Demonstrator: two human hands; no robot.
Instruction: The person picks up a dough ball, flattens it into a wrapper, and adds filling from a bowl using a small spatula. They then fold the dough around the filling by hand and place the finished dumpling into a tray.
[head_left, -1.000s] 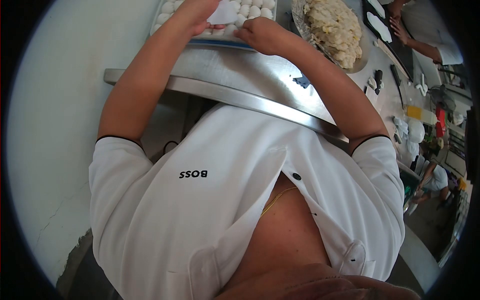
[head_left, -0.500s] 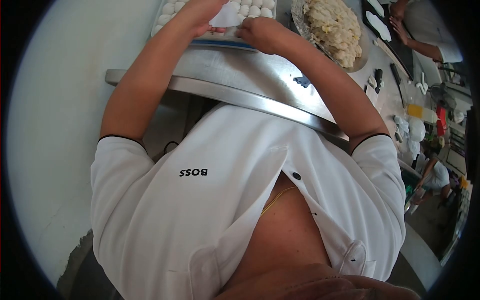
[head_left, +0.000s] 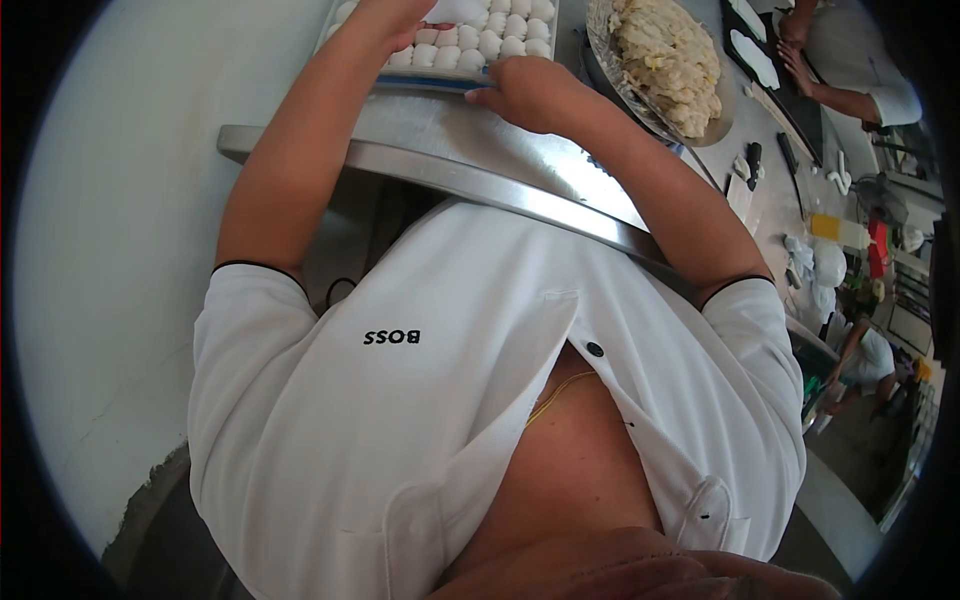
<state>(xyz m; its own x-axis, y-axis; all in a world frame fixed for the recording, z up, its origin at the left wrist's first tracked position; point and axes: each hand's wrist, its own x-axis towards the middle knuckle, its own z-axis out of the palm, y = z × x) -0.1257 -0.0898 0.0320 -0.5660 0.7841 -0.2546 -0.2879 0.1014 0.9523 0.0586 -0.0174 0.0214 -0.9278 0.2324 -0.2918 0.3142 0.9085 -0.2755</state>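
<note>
A shallow tray (head_left: 432, 82) with a blue front edge stands at the top of the view, holding rows of small white balls (head_left: 488, 43), which look like dough. Over the tray, my left hand (head_left: 402, 22) is closed on a thin white sheet (head_left: 455, 11), partly cut off by the frame's top. My right hand (head_left: 535, 92) is at the tray's front right, with thumb and fingers pinched around the blue edge.
Right of the tray stands a foil-lined bowl (head_left: 597, 32) of pale, lumpy filling (head_left: 668, 65). Knives (head_left: 755, 165) lie on the steel table (head_left: 440, 125). A co-worker's hands (head_left: 795, 62) rest by white flat pieces (head_left: 755, 58) on a black board. A wall (head_left: 110, 250) borders the left.
The white sheet in my left hand has moved up and away, uncovering balls in the front rows. My right hand has come down and right onto the tray's front edge.
</note>
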